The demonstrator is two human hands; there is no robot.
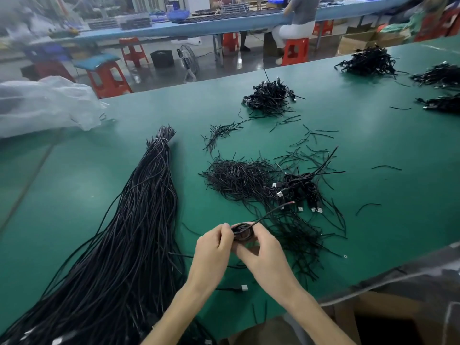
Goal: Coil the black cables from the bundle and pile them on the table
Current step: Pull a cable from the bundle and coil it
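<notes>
Head view: the left hand [214,245] and right hand [261,250] pinch a small coiled cable [242,231] just above the green table [373,145] — finished coils [301,188] piled just beyond, the thick bundle [139,220] at left largely uncoiled — so most work apparently remains.

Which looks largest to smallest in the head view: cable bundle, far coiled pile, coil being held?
1. cable bundle, by far.
2. far coiled pile, shrunk by distance.
3. held coil, smallest though nearest the camera.
</notes>
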